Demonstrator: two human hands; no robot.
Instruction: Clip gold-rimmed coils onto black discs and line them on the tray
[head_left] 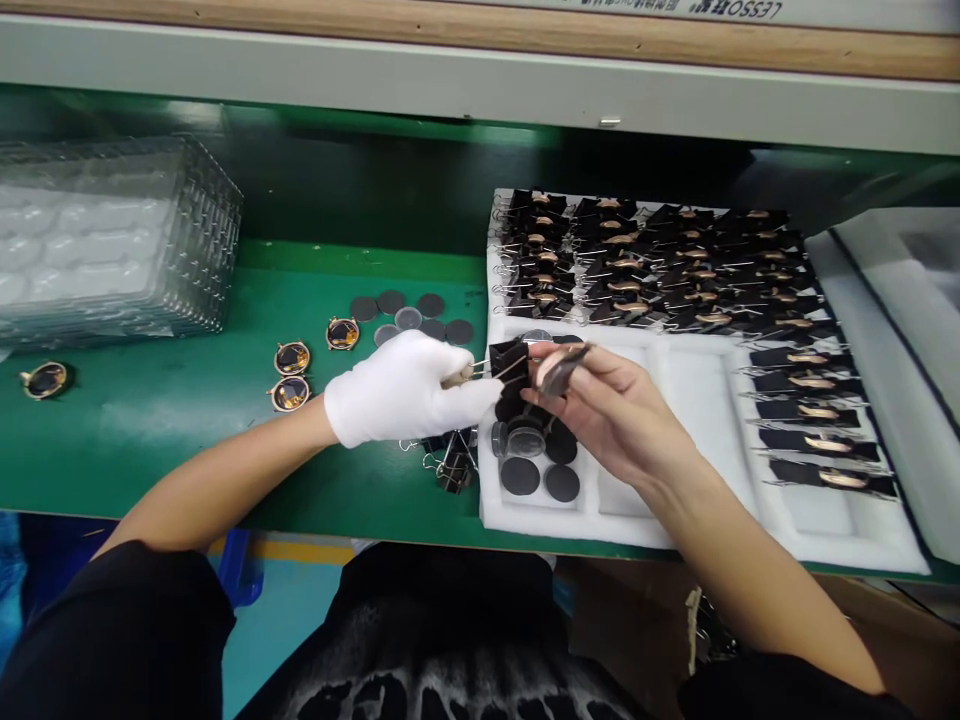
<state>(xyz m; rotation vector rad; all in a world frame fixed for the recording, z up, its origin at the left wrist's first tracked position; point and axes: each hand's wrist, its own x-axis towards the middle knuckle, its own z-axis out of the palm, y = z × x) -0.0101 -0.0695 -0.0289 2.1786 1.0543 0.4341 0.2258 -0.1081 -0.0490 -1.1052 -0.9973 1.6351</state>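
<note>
My left hand (420, 385), in a white glove, pinches a black binder clip (510, 362) by its wire handles. Bare, my right hand (619, 405) holds a watch case (561, 370) tilted between thumb and fingers, close to the clip's right side. Whether clip and case touch I cannot tell. Below the hands, black discs (520, 477) and clear round lenses (525, 438) lie in a compartment of the white foam tray (540, 525). Loose binder clips (454, 470) lie on the green table just left of the tray.
Rows of clipped watch cases (626, 262) fill the tray's back, with another column (817, 412) at its right. Several watch cases (291, 358) and dark discs (431, 305) lie on the green table (180, 430). Clear plastic trays (112, 240) are stacked at left. A shelf edge (375, 85) overhangs the back.
</note>
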